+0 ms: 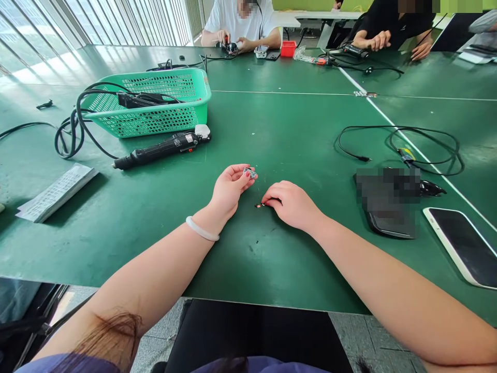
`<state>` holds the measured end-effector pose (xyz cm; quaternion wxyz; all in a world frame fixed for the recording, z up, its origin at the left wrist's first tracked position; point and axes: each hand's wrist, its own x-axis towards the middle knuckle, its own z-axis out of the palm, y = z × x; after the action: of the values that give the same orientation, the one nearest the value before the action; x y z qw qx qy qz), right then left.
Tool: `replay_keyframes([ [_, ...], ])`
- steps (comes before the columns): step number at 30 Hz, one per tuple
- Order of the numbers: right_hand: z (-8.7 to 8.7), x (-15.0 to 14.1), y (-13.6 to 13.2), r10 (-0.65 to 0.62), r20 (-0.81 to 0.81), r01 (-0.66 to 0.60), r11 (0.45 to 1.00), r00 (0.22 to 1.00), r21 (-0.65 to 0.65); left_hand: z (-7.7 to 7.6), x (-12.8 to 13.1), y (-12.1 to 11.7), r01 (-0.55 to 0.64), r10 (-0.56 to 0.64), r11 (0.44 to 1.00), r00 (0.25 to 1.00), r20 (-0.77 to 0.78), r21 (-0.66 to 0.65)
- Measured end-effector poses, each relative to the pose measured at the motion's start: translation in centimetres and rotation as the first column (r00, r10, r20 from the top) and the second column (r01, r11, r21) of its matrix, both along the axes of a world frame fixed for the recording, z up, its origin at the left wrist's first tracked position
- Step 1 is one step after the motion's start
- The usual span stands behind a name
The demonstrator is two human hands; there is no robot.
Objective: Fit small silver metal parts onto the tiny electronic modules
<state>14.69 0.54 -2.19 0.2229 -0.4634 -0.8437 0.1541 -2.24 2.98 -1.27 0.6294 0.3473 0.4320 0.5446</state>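
My left hand (228, 190) is raised just over the green table, a pale bangle at its wrist. Thumb and fingers are closed on a small silvery part (250, 173) with fine detail, perhaps a circuit piece; its exact kind is too small to tell. To the right, my right hand (290, 203) rests low at the tabletop. Its thumb and index finger are pinched at a tiny black-and-pink piece (258, 206) that sticks out at the fingertips. The rest of that piece is hidden by the fingers.
A green plastic basket (155, 124) with cables stands at left. In front lies a black electric screwdriver (159, 150); a folded paper (58, 191) is farther left. On the right are a coiled cable (427, 132), a black pouch (388, 223) and a phone (466, 243). Co-workers sit opposite.
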Motion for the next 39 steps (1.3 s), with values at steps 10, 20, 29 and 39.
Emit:
replay_keyframes([
  [10, -0.2, -1.0, -0.1, 0.048, 0.117, -0.057, 0.996, 0.992, 0.073, 0.0, 0.1, 0.1, 0.011, -0.011, 1.0, 1.0, -0.015, 0.012],
  [20, -0.8, -0.7, 0.6, 0.069, 0.062, -0.08, 0.974, 0.996, 0.212, -0.1, -0.1, 0.1, 0.082, -0.082, 0.997, 0.996, -0.03, -0.012],
  [29, 0.3, 0.3, 0.7, 0.081, -0.37, 0.08, 0.913, 0.926, 0.4, 0.1, 0.0, -0.4, 0.43, -0.428, 0.901, 0.902, 0.052, -0.053],
  [39, 0.2, 0.3, 0.8, 0.123, -0.272, 0.042, 0.846, 0.954, 0.531, 0.1, -0.3, -0.5, 0.51, -0.506, 0.857, 0.86, 0.072, -0.073],
])
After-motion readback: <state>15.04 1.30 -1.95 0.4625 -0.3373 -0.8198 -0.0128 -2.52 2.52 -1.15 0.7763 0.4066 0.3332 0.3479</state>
